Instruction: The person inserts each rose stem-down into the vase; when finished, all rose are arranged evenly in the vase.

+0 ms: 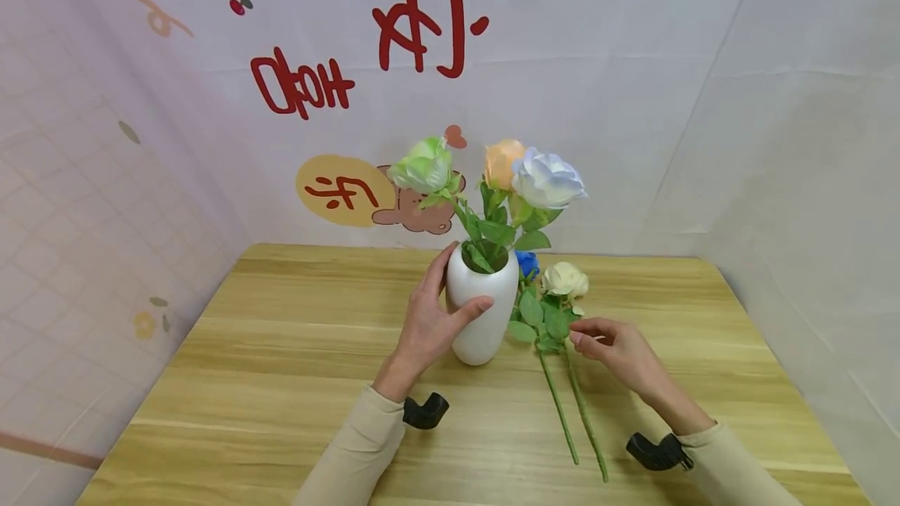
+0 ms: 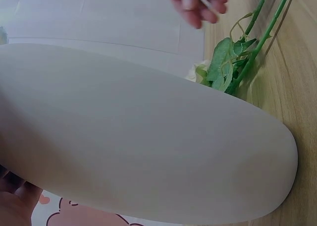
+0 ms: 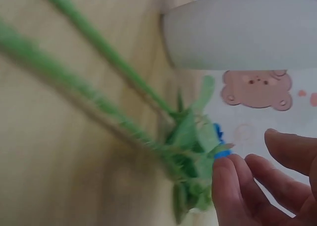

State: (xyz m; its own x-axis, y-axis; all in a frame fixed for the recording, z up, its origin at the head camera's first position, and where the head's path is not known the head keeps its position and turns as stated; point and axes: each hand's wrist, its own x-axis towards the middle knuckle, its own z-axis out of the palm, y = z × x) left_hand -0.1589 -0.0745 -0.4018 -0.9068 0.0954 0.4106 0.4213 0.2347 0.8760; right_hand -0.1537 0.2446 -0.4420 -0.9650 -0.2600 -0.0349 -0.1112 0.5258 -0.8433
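Note:
My left hand (image 1: 430, 320) grips a white vase (image 1: 481, 334) from its left side, thumb across the front. The vase stands nearly upright on the table and holds a green rose (image 1: 424, 167), an orange rose (image 1: 503, 164) and a pale blue-white rose (image 1: 548, 180). To its right lie a cream rose (image 1: 565, 279) and a blue rose (image 1: 527, 265), their stems pointing towards me. Close beside their leaves (image 3: 185, 141) is my right hand (image 1: 624, 356). Its thumb and fingers are bent loosely and stand apart in the right wrist view, with nothing between them.
The wooden table (image 1: 281, 381) meets a white printed backdrop (image 1: 605, 37) at the back and sides. A black wrist mount (image 1: 426, 412) sits on the left wrist, and another black mount (image 1: 657, 451) on the right.

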